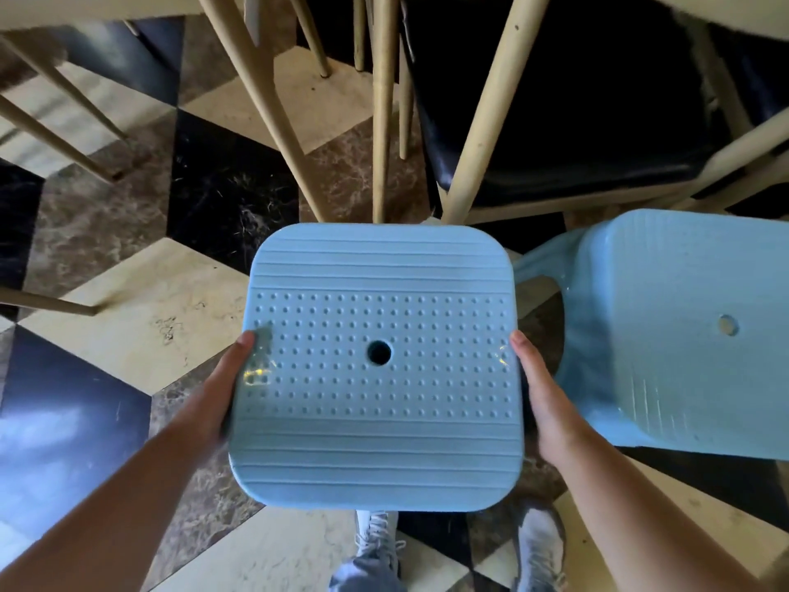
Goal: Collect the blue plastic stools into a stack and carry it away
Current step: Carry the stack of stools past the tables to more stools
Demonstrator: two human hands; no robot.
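1. A person's left hand (pixel 228 388) presses flat against the left side of a blue plastic stool (pixel 375 365), thumb lying on the seat's left edge; the fingers go under the rim and cannot be seen.
2. The stool is held between both hands, seat up and facing the camera, above a patterned marble floor (pixel 141 301) and the person's grey shoes (pixel 540 544). Whether more stools nest beneath it cannot be told.
3. The right hand (pixel 540 393) clamps the seat's right edge in the same way, thumb on top, fingers hidden.
4. A second blue stool (pixel 674 335) stands just beside the held one, to its right and near the right hand, with a narrow gap between them. It sits by the legs of a pale wooden chair with a black seat (pixel 576 121).
5. The next move likely turns on that sideways offset: the held stool would need to travel rightward and settle squarely over the second seat.
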